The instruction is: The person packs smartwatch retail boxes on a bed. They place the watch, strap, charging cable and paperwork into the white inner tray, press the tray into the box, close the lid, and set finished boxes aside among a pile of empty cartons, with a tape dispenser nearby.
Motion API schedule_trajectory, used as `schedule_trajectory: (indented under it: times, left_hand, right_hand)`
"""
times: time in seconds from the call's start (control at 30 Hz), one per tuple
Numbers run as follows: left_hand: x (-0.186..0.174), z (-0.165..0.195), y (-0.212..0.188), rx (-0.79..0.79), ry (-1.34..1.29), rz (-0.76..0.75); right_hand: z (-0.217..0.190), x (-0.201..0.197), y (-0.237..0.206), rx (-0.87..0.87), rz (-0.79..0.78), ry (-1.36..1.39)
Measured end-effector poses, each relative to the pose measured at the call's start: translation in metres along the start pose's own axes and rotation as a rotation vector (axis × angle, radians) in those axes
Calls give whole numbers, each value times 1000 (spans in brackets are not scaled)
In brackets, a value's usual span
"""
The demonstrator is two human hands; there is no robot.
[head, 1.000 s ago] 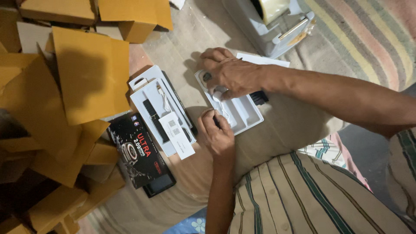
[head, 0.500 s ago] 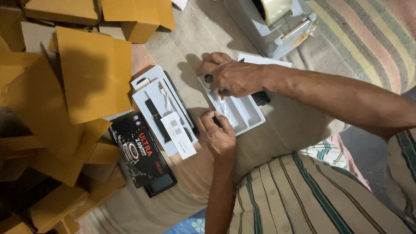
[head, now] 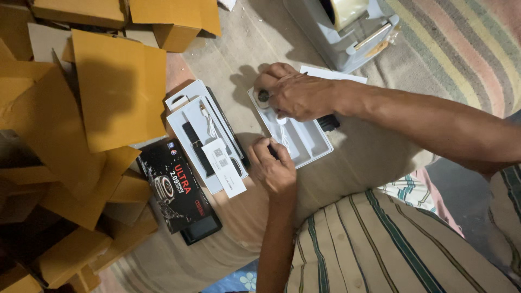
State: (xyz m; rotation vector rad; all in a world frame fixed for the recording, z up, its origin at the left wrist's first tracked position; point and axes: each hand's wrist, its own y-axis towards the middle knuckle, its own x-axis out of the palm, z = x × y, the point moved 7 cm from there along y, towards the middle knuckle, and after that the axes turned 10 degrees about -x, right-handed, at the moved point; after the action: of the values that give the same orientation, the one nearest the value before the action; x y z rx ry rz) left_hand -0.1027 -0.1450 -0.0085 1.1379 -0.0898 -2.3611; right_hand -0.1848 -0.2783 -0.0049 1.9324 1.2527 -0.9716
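While both hands work, right hand [head: 296,95] pinching a dark disc [head: 263,96], left hand [head: 275,165] gripping one white tray [head: 309,142].

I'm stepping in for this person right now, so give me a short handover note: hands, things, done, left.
Left hand: fingers on the near edge of the white plastic tray, steadying it.
Right hand: pressing a small dark round part at the tray's far end.
Things: second white tray with black strap and paper slip lies left; black printed box beside it; tape dispenser beyond.
Done: white cable lies in the tray.
Left: tray not yet in a box.
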Motion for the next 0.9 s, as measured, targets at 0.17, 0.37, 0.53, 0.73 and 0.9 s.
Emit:
schedule_trajectory:
  times: [0.17,0.37,0.53,0.73,0.9]
  left_hand:
    - [-3,12,-2,131,-6,13]
    - [-4,15,-4,212,-18,-8]
    - [4,12,-5,285,-69,-30]
    - [12,13,-12,388,-3,-4]
    - [20,10,-12,333,169,-143]
  right_hand:
    - [-10,-1,9,-57,1,-125]
    - [-22,0,18,-110,31,-448]
    - [-24,1,23,-108,-30,-494]
    - [-28,0,29,-123,-40,-381]
    - [-29,3,30,-112,-109,-423]
